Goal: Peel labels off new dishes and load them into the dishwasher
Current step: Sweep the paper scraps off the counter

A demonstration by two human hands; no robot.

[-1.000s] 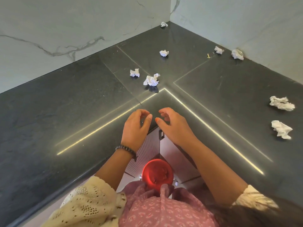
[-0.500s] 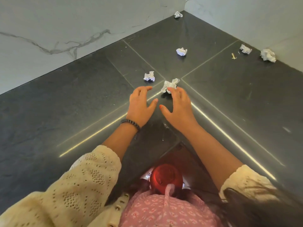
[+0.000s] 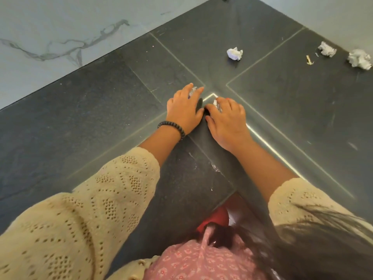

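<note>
Near the middle of the frame both hands lay on the dark stone counter (image 3: pixel 90 122): the left hand (image 3: pixel 184 110) had its fingers curled over a crumpled label (image 3: pixel 192 91), and just beside it, to the right, the right hand (image 3: pixel 227 120) had its fingers bent round a second crumpled label (image 3: pixel 217 104). More paper wads stayed apart toward the upper right, one (image 3: pixel 234 53) alone and two (image 3: pixel 327 49) (image 3: pixel 360 59) near the wall. A red dish (image 3: pixel 219 218) showed at the lower centre, below the counter edge, partly hidden by hair.
</note>
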